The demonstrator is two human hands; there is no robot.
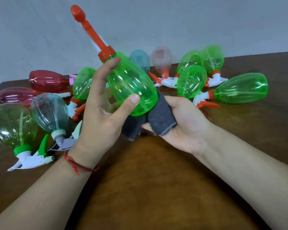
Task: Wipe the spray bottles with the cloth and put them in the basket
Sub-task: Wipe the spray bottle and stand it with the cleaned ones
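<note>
Gripping a green spray bottle [131, 83] above the counter [148, 171], the left hand [100, 117] has its fingers [113, 62] curled round the far side of the body near the neck, while the thumb presses the near side low down. The bottle is tilted, with its orange sprayer head [90, 32] pointing up and to the left, blurred against the pale wall [173, 22]. A red string bracelet [76, 165] circles the left wrist.

The right hand [186, 123] lies palm up just beside the bottle's base. A grey cloth [161, 117] is wrapped over its fingers, which are bent and clamped on the fabric, and the cloth touches the bottom of the bottle.

More bottles lie on their sides on the counter behind the hands. To the left are two red bottles [47, 80], a clear bottle with a grey head [50, 110] and a pale green bottle with a green collar [10, 125]. To the right is a cluster of green bottles with orange collars [243, 88]. At the back, between these groups, a bluish bottle [140, 58] and a pinkish bottle [161, 58] show only as blurs.
</note>
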